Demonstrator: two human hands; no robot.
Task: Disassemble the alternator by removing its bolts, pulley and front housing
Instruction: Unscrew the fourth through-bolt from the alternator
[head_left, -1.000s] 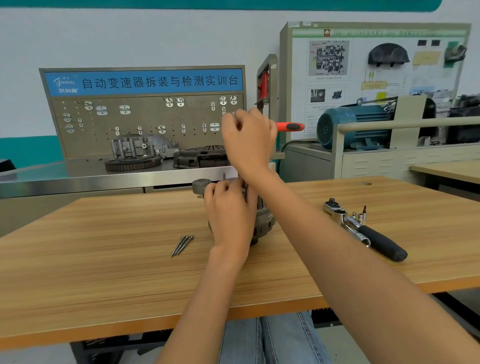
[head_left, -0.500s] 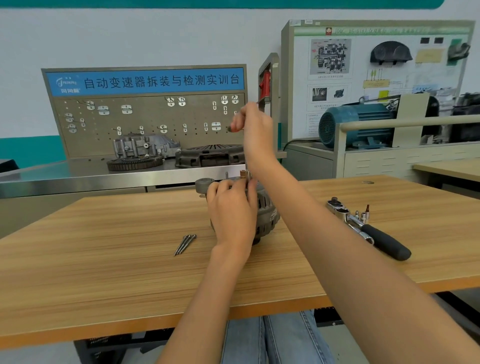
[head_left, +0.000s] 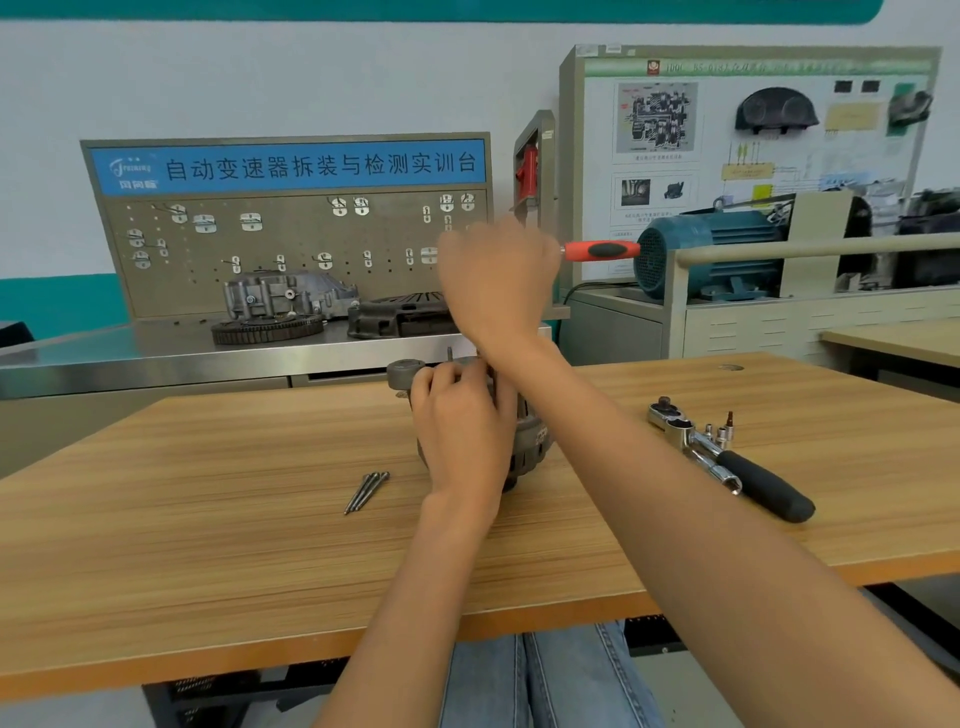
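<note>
The grey alternator (head_left: 532, 439) stands on the wooden table (head_left: 208, 519), mostly hidden behind my left hand (head_left: 462, 431), which grips its top and side. A mounting lug (head_left: 405, 373) juts out to the left. Above it, my right hand (head_left: 496, 280) grips a tool with a red and black handle (head_left: 600, 250) that points to the right; the tool's shaft runs down toward the alternator behind my hands. Three long bolts (head_left: 366, 491) lie together on the table left of the alternator.
A ratchet wrench with a black handle (head_left: 727, 462) and several small sockets and bits (head_left: 719, 428) lie on the table to the right. Behind stand a steel bench with gearbox parts (head_left: 280, 306), a pegboard (head_left: 291, 228) and a blue motor (head_left: 706, 254).
My right hand swung the red handle out of sight behind the hand and back to pointing right, turning the tool above the alternator. My left hand stayed on the alternator.
</note>
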